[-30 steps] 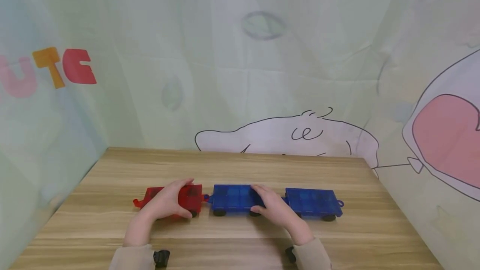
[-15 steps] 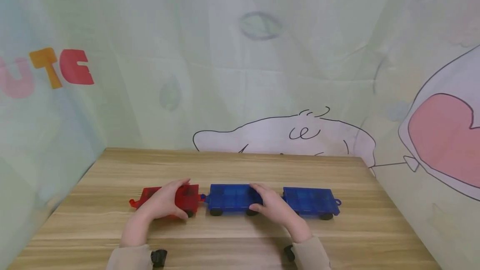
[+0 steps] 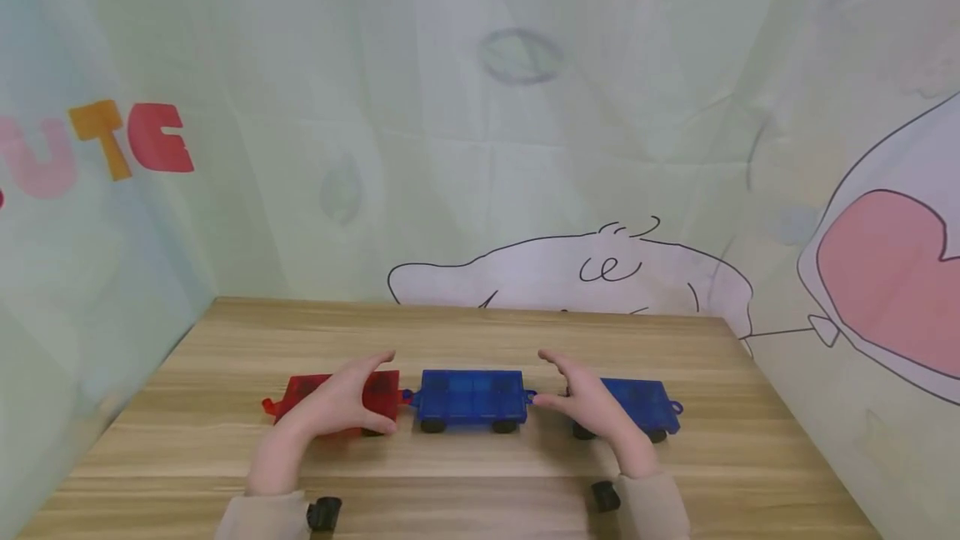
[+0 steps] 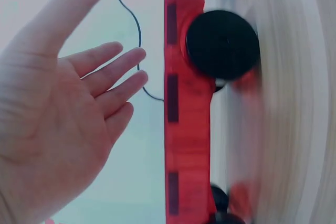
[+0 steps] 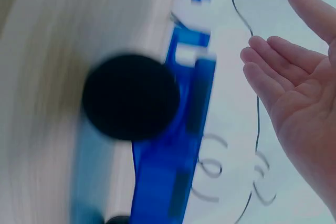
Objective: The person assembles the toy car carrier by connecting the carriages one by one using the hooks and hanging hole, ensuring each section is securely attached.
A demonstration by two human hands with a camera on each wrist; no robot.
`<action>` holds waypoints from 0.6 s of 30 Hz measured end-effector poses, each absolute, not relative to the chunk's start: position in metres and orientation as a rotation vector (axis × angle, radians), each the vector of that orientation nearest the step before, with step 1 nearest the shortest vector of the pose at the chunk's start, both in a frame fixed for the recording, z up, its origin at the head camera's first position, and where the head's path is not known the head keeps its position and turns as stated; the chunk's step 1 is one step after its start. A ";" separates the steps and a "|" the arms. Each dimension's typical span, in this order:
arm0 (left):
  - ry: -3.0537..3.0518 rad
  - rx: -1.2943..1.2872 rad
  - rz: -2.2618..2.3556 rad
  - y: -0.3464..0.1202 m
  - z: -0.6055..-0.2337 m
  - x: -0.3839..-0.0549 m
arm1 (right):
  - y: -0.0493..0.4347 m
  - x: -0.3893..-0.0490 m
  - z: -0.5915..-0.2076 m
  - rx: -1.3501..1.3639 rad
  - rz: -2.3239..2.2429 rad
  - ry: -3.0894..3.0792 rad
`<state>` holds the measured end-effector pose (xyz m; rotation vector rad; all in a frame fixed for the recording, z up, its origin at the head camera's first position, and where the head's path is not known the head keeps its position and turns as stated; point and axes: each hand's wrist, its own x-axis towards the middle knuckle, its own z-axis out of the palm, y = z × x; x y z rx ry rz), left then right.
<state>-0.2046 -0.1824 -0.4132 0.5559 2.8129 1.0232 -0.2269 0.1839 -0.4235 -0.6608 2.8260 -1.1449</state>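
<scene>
Three toy train cars of see-through plastic with black wheels stand in a row on the wooden table [image 3: 465,490]. At the left is a red car [image 3: 382,392], its coupler meeting that of the middle blue car [image 3: 472,397]. Over the red car my left hand [image 3: 333,402] hovers with spread fingers; the left wrist view shows a gap between palm and car. My right hand [image 3: 592,402] is spread above the right blue car [image 3: 645,405], hiding its left end in the head view. In the right wrist view, that car's coupler [image 5: 191,38] looks apart from the blue piece above it.
A printed cloth [image 3: 450,148] with letters and cartoon drawings hangs behind the table and at both sides. Black wrist devices [image 3: 324,513] show at both sleeves. The table's back edge [image 3: 465,305] lies beyond the cars.
My right hand has let go of the middle blue car's right end and moved right, over the right blue car. My left hand's fingers have spread wider. The cars stay roughly in place.
</scene>
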 end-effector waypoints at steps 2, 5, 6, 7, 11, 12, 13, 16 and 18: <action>2.821 0.563 1.023 -0.177 -0.411 -0.204 | 0.193 -0.228 -0.422 -0.640 -1.130 2.857; 2.849 0.566 1.003 -0.168 -0.410 -0.203 | 0.206 -0.229 -0.419 -0.612 -1.130 2.871; 2.862 0.573 0.993 -0.165 -0.409 -0.203 | 0.210 -0.229 -0.419 -0.605 -1.135 2.867; 2.877 0.576 0.983 -0.161 -0.409 -0.203 | 0.214 -0.230 -0.419 -0.592 -1.141 2.863; 2.933 0.583 0.964 -0.144 -0.412 -0.204 | 0.231 -0.230 -0.419 -0.548 -1.161 2.838; 2.941 0.588 0.972 -0.140 -0.414 -0.205 | 0.235 -0.230 -0.420 -0.542 -1.163 2.837; 2.947 0.584 0.982 -0.135 -0.415 -0.205 | 0.239 -0.230 -0.420 -0.536 -1.169 2.836; 2.943 0.560 1.022 -0.121 -0.418 -0.206 | 0.250 -0.229 -0.421 -0.516 -1.163 2.848; 2.933 0.526 1.053 -0.113 -0.420 -0.206 | 0.257 -0.228 -0.422 -0.496 -1.170 2.849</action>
